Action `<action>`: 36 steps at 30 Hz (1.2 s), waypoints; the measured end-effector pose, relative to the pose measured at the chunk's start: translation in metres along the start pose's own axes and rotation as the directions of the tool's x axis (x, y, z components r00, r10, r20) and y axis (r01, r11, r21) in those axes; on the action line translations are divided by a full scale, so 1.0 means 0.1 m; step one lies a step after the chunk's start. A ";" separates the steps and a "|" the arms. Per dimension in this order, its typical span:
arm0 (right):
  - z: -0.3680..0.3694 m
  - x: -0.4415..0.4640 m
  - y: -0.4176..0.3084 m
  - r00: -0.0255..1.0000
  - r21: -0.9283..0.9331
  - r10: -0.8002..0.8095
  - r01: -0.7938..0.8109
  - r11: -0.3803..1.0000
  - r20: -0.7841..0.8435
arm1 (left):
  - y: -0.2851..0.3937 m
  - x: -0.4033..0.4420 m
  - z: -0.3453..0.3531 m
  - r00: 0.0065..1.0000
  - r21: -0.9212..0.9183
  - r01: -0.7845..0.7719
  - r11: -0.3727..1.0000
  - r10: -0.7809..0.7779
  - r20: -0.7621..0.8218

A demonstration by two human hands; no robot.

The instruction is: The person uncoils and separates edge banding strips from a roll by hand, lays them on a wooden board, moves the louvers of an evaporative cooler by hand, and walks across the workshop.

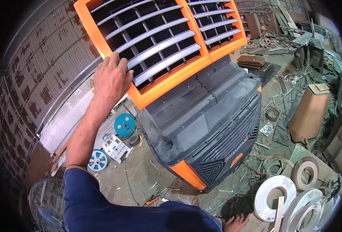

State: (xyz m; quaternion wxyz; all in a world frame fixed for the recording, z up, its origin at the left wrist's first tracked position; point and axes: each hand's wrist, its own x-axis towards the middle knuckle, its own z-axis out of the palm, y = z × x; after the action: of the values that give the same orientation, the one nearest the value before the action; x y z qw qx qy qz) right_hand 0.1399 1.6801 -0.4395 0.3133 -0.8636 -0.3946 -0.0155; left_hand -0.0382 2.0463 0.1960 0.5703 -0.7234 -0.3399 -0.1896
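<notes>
My left hand (113, 76) grips the left side of the orange vent frame (142, 99) on a large air cooler, its fingers curled over the edge beside the grey louvre slats (167, 46). Below the frame stands the cooler's dark grey body (202, 123), with orange trim at its lower corner. My right hand (237, 223) is low at the bottom edge, palm down with fingers apart, close to a roll of white edge banding (274, 198). Whatever lies under that hand is partly cut off by the picture edge.
Several more banding rolls (305, 173) sit at the lower right. A white machine (115, 147) with teal reels (124, 125) stands left of the cooler. A wire-cage fan (46, 201) is at lower left. Scrap strips and cables litter the floor; a tapered wooden piece (309, 114) stands right.
</notes>
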 end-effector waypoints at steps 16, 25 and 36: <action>0.06 -0.07 0.13 1.000 0.037 -0.020 0.021 0.999 -0.018 | -0.09 0.01 0.03 0.987 -0.055 -0.145 0.988 0.140 -0.083; 0.02 -0.06 0.14 0.998 0.047 -0.034 0.036 0.998 -0.047 | -0.16 0.05 0.04 0.976 -0.088 -0.216 0.972 0.214 -0.034; -0.01 -0.03 0.11 0.995 0.062 -0.043 0.048 0.997 -0.086 | 0.00 0.06 0.06 0.987 0.067 -0.159 0.985 0.160 -0.012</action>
State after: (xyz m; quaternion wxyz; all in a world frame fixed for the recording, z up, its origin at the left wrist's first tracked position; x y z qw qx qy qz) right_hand 0.1452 1.6720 -0.4452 0.3567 -0.8426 -0.4008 -0.0463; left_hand -0.0349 2.0542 0.1987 0.6100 -0.7275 -0.2820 -0.1380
